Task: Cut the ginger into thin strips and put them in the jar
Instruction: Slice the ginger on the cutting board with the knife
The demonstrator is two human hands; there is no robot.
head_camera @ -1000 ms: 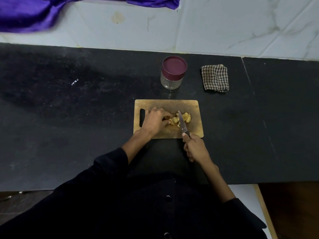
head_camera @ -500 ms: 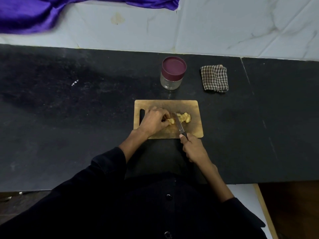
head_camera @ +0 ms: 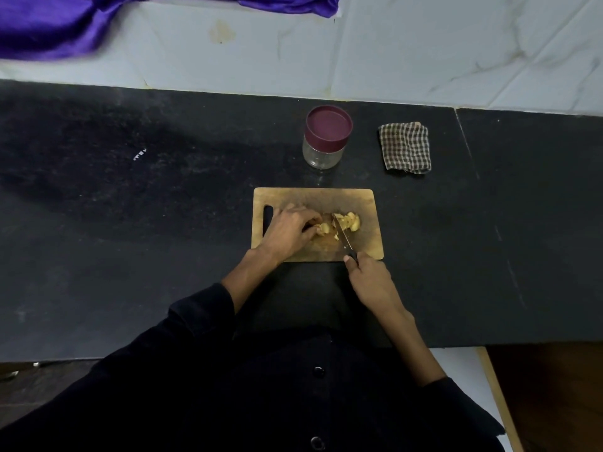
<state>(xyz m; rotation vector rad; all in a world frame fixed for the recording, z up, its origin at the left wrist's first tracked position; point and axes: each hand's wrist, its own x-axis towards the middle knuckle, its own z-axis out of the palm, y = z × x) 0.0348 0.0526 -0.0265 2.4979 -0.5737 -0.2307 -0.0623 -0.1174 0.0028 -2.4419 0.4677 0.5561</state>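
A wooden cutting board [head_camera: 365, 200] lies on the black counter in front of me. Pale yellow ginger [head_camera: 350, 221] sits in its middle, partly cut into pieces. My left hand [head_camera: 288, 231] holds the uncut end of the ginger with curled fingers. My right hand [head_camera: 370, 277] grips the handle of a small knife [head_camera: 342, 234] at the board's near edge, the blade running through the ginger. A glass jar [head_camera: 323, 154] with a closed maroon lid [head_camera: 329, 123] stands just beyond the board.
A folded checked cloth [head_camera: 405, 147] lies right of the jar. Purple fabric [head_camera: 49, 24] hangs over the tiled wall at top left. The counter's front edge runs below my arms, with a wooden surface [head_camera: 554, 396] at lower right.
The knife blade has shifted slightly back and forth across the ginger between frames. My left hand stays on the ginger in nearly the same spot.
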